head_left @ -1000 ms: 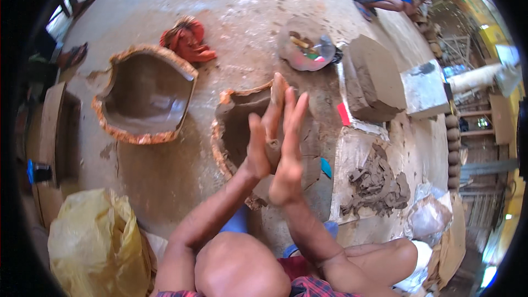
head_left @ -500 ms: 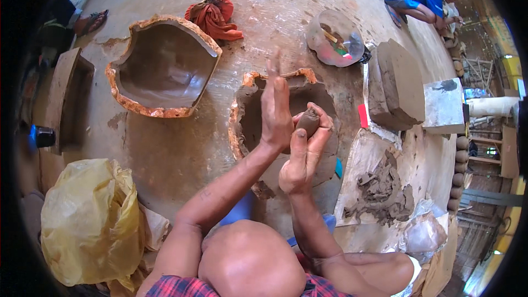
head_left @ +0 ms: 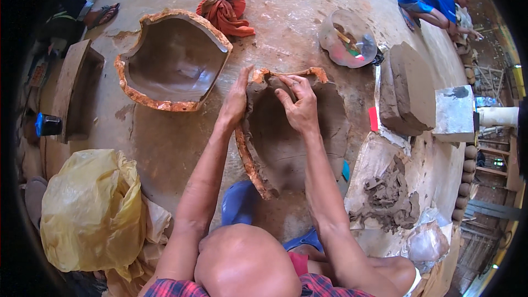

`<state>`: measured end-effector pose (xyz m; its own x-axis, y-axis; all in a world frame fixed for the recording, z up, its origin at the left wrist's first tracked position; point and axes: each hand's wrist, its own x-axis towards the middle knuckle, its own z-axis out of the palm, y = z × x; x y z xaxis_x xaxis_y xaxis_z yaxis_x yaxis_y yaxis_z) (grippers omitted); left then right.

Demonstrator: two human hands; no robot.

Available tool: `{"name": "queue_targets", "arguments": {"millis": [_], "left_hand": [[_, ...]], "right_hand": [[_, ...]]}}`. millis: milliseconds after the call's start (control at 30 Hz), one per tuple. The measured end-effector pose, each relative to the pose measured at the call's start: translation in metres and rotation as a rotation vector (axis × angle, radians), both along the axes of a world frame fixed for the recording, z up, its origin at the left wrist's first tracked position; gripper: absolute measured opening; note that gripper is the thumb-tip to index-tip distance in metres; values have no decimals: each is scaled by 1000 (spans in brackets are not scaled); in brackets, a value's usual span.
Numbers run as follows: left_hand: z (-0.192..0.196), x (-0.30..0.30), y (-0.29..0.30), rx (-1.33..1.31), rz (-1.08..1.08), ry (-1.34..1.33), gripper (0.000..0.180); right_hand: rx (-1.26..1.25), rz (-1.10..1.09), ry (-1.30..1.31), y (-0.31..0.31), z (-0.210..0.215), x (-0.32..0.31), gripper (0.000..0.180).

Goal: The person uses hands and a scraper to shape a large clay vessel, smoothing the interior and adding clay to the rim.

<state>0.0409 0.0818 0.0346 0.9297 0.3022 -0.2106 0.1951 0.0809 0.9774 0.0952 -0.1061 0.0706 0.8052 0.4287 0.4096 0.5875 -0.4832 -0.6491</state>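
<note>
In front of me lies an orange-rimmed mould point(head_left: 250, 159) with wet grey clay point(head_left: 297, 137) lining its inside. Its upper left edge is cupped from outside by my left hand point(head_left: 235, 102), whose fingers lie stretched along the rim and hold nothing. Inside the upper rim, my right hand point(head_left: 301, 102) presses bent fingers onto clay, with the thumb lower on the lining. The clay lump under those fingers is mostly hidden. To the upper left stands a second orange-rimmed mould point(head_left: 159, 106), its hollow smooth and brown.
A red cloth point(head_left: 225, 16) and a clear tub point(head_left: 346, 38) of tools lie beyond. At right are a big clay block point(head_left: 407, 91), a whitish block point(head_left: 454, 111) and clay scraps point(head_left: 388, 195). A yellow plastic bag point(head_left: 91, 212) sits lower left. Another person point(head_left: 432, 3) crouches far right.
My right hand has carried the clay lump up to the mould's upper rim and now presses there. My left hand has moved left, from above the mould to its outer edge.
</note>
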Motion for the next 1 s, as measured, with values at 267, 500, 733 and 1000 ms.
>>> {"name": "queue_targets", "arguments": {"millis": [267,500,733,1000], "left_hand": [[-10,4,11,-78,-11,-43,80],[7,6,6,-27,-79,66,88],[9,1,10,-43,8,74,87],[9,6,2,53,-26,67,85]], "right_hand": [[164,31,227,17,-20,5,44],[50,127,54,18,-31,13,38],[-104,197,-18,16,-19,15,41],[-294,166,-103,5,-17,18,47]]}}
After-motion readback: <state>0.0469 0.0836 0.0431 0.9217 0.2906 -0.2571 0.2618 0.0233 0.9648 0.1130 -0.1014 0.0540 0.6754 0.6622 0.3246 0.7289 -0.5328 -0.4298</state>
